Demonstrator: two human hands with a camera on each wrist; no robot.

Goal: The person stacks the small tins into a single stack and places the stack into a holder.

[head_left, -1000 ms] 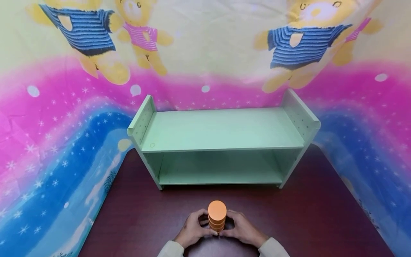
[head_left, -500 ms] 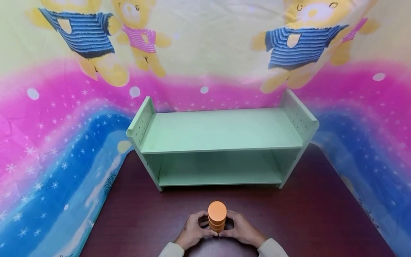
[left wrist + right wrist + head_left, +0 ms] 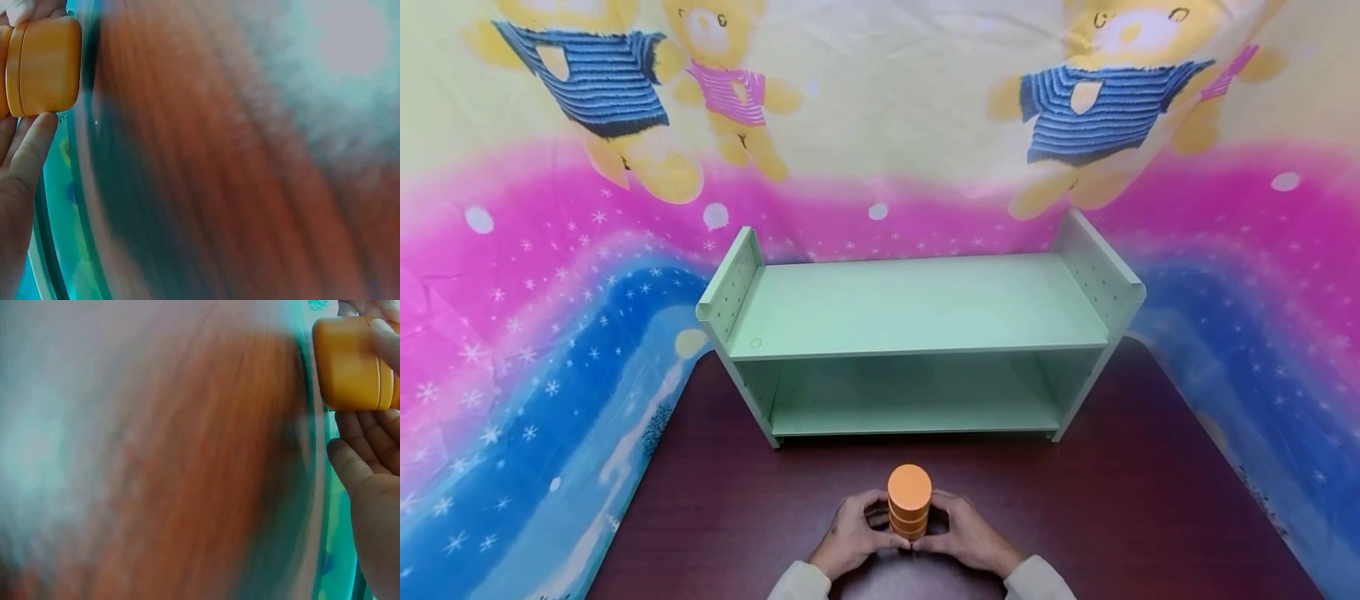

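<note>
An orange cylinder [image 3: 909, 490], which looks like round lidded jars stacked upright, stands between both hands at the front middle of the table. My left hand [image 3: 852, 533] holds it from the left, with thumb at the near side and fingers round the far side. From the right, my right hand [image 3: 966, 532] grips it the same way. In the left wrist view, the lowest orange jar [image 3: 50, 65] shows a rounded base and a seam, close to the tabletop. The right wrist view shows the same jar [image 3: 350, 365] with fingertips against its sides.
A pale green two-tier shelf [image 3: 917, 304] stands behind the hands on the dark red-brown table [image 3: 700, 517]. Its raised side panels flank the top board. A cloth [image 3: 880, 108] printed with bears and stars hangs behind and along both sides.
The orange stack has shifted very slightly up and to the right in the head view. Both hands keep their grip on it and have barely moved.
</note>
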